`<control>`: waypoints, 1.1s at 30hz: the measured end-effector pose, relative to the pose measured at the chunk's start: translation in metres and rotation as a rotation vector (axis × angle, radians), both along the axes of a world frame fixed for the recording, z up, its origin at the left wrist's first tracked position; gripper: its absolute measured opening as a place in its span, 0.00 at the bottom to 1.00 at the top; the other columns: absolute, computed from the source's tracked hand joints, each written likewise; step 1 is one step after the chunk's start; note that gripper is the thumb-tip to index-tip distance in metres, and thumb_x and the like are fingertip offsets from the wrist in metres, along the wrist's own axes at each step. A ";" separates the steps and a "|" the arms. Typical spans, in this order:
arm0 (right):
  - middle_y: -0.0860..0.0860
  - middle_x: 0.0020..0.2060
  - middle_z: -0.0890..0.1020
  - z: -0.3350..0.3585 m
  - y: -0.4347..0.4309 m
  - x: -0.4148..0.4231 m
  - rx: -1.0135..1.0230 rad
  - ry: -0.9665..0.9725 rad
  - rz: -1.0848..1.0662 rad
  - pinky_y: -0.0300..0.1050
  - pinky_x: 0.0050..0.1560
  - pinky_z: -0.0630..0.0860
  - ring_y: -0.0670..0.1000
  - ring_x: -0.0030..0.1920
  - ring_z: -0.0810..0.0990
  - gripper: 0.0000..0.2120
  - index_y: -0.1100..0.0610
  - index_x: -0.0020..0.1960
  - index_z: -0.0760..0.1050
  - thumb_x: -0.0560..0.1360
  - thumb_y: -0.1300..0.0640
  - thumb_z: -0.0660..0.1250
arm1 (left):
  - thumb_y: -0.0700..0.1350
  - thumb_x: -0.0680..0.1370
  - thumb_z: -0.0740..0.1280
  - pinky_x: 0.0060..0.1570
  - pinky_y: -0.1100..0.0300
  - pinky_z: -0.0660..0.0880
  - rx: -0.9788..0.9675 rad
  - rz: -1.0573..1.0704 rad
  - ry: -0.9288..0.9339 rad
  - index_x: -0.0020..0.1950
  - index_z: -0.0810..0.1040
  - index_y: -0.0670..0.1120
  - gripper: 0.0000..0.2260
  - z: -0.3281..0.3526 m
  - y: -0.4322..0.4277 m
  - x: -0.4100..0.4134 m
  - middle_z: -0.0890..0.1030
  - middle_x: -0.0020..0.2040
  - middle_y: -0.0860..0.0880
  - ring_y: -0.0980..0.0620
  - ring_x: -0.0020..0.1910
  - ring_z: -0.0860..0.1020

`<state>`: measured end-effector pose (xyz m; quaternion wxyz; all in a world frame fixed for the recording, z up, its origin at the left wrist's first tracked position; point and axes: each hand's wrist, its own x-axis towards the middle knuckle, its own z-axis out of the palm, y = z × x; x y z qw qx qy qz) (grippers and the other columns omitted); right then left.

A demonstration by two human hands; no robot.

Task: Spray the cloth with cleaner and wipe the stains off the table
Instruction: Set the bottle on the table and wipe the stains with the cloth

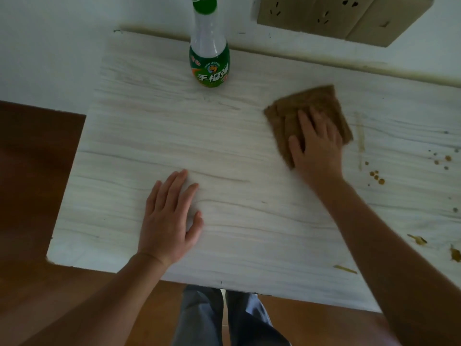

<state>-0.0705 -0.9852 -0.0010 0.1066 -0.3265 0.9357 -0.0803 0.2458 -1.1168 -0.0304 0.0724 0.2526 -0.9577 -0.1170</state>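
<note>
Hands: our right hand [316,143] presses flat on fuzzy brown cloth [294,108] | left hand [169,218] flat, holding nothing, on pale woody table [124,136] | brown stains [376,177] | green bottle [209,53]

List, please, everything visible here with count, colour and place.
table: one, pale wood grain, centre.
spray bottle: one, green and clear, upright at the far edge.
cloth: one, brown, right of centre.
stains: several, yellow-brown, right part.
socket plates: at least two, beige, wall behind.
floor: one, brown, left and near side.
legs: two, blue-grey trousers, below near edge.
left hand: one, flat on the table.
right hand: one, pressing the cloth.
</note>
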 end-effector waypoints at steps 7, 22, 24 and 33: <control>0.53 0.81 0.56 -0.005 -0.099 -0.026 -0.047 -0.016 0.006 0.56 0.80 0.47 0.58 0.81 0.51 0.27 0.51 0.81 0.57 0.83 0.49 0.55 | 0.53 0.81 0.60 0.81 0.43 0.54 0.004 -0.002 -0.009 0.74 0.70 0.45 0.23 -0.001 -0.001 0.001 0.65 0.80 0.42 0.43 0.82 0.60; 0.51 0.78 0.64 0.000 0.057 0.076 -0.040 -0.045 0.281 0.55 0.78 0.54 0.55 0.78 0.60 0.30 0.50 0.79 0.63 0.79 0.41 0.58 | 0.54 0.81 0.59 0.80 0.42 0.56 -0.006 0.003 -0.013 0.75 0.69 0.46 0.25 -0.001 0.000 0.001 0.64 0.81 0.43 0.43 0.82 0.60; 0.53 0.78 0.65 0.000 0.039 0.044 -0.042 -0.024 0.269 0.56 0.79 0.53 0.58 0.77 0.62 0.31 0.51 0.78 0.64 0.79 0.40 0.59 | 0.54 0.80 0.59 0.80 0.41 0.56 -0.006 0.003 -0.007 0.75 0.69 0.46 0.25 -0.003 -0.001 0.001 0.64 0.81 0.43 0.43 0.82 0.60; 0.52 0.81 0.58 -0.012 -0.058 0.035 -0.086 -0.011 0.079 0.57 0.80 0.46 0.57 0.81 0.53 0.30 0.49 0.80 0.59 0.81 0.42 0.57 | 0.53 0.81 0.60 0.80 0.42 0.56 -0.028 -0.009 -0.007 0.75 0.70 0.46 0.24 -0.002 -0.001 0.001 0.65 0.80 0.42 0.43 0.82 0.60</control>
